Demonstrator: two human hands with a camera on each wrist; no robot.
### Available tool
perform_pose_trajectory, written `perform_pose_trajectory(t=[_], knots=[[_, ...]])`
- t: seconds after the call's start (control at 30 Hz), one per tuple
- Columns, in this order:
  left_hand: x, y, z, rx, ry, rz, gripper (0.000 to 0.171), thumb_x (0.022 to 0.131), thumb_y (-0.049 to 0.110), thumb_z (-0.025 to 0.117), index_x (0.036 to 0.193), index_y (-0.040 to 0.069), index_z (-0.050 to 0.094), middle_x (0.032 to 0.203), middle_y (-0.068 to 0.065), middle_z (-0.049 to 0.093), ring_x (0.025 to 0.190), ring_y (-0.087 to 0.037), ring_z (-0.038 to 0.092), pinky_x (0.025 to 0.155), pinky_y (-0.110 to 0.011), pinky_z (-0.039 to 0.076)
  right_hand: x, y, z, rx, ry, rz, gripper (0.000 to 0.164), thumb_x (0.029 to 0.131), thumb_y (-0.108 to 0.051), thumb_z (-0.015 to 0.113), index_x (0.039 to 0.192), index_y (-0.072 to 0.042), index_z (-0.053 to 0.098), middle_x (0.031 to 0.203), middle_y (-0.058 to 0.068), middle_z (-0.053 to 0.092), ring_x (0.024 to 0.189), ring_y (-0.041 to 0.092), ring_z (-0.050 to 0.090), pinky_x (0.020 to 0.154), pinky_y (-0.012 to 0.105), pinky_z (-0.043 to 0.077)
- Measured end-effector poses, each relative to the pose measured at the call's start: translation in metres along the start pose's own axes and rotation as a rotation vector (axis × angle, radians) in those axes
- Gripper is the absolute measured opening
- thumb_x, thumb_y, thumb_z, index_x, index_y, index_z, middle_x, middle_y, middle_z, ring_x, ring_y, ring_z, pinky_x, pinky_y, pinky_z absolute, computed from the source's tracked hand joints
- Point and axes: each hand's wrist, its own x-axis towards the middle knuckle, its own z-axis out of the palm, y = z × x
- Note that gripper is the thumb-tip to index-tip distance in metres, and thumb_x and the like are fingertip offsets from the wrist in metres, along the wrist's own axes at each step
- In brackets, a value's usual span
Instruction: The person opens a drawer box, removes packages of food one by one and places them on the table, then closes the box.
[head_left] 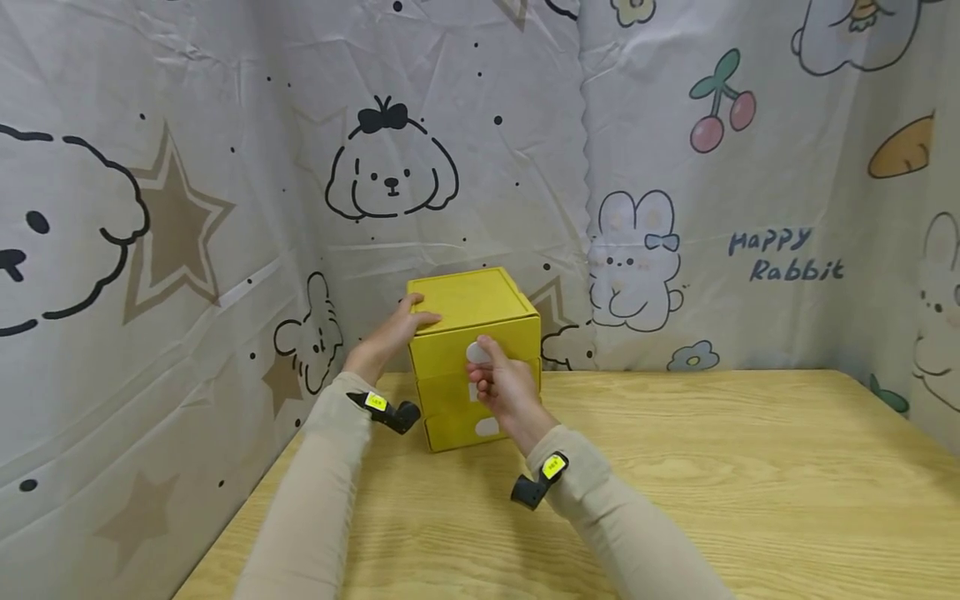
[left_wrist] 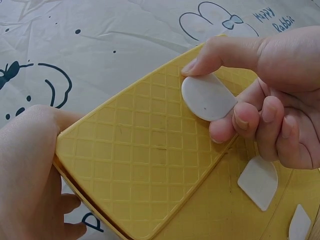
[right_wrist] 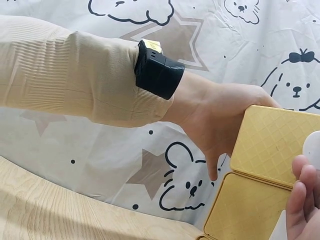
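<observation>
A small yellow three-drawer box (head_left: 467, 297) stands upright on the table, its front facing me. At its upper left corner rests my left hand (head_left: 386, 340), with thumb and a finger over the top edge and other fingers straight down along the side. My right hand (head_left: 512, 390) is at the front and pinches the white handle (left_wrist: 204, 96) of the top drawer between thumb and fingers. Below, the middle drawer's white handle (left_wrist: 260, 182) is partly covered by that hand in the head view. The bottom drawer has a white handle (head_left: 487, 427) too.
The wood-grain table (head_left: 712, 467) extends to the right and toward me. A printed curtain (head_left: 465, 150) hangs close behind the box and along the left side. Each wrist wears a black camera (head_left: 542, 481) over a beige sleeve.
</observation>
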Motion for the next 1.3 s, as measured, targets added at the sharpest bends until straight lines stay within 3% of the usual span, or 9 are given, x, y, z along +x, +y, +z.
perform_pose_trajectory(t=[0.9,1.3], knots=[[-0.0009,0.0001,-0.0002,-0.019,-0.017,0.004,0.079,0.104,0.043,0.052,0.166,0.019,0.011,0.172,-0.013,0.006,0.155,-0.034,0.007,0.121,-0.058,0.008,-0.0052,-0.0005,-0.0010,-0.064,0.025,0.001,0.045,0.096,-0.046,0.072,0.087,-0.002,0.072,0.066,-0.001,0.064,0.050,0.004,0.047,0.047,0.018,0.040],[-0.0029,0.0010,-0.0010,-0.035,-0.026,0.012,0.078,0.103,0.042,0.052,0.165,0.018,0.012,0.170,-0.016,0.012,0.154,-0.035,0.013,0.121,-0.057,0.010,-0.0062,0.0013,-0.0014,-0.070,0.023,-0.018,0.047,0.095,-0.048,0.072,0.086,-0.002,0.073,0.066,-0.001,0.065,0.050,0.004,0.047,0.047,0.019,0.040]])
